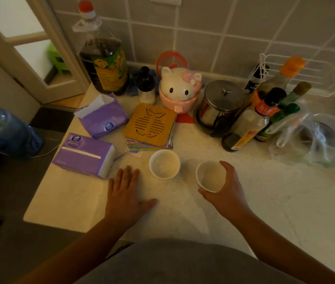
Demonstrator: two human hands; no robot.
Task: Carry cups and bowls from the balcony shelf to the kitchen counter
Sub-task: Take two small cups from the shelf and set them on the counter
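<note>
Two white cups on my pale counter (275, 201), left cup (164, 164) free, right cup (210, 176) gripped by my right hand (227, 190), left hand (126, 193) flat and empty, grey tiled wall (213, 37) far.

You are looking at a pale speckled worktop (275, 201) sitting under dim, warm light, with a grey tiled wall (234, 37) rising behind it. At your left a white-framed glazed door (29, 37) is letting in brighter daylight, and a dark floor (9, 212) is lying below.
</note>
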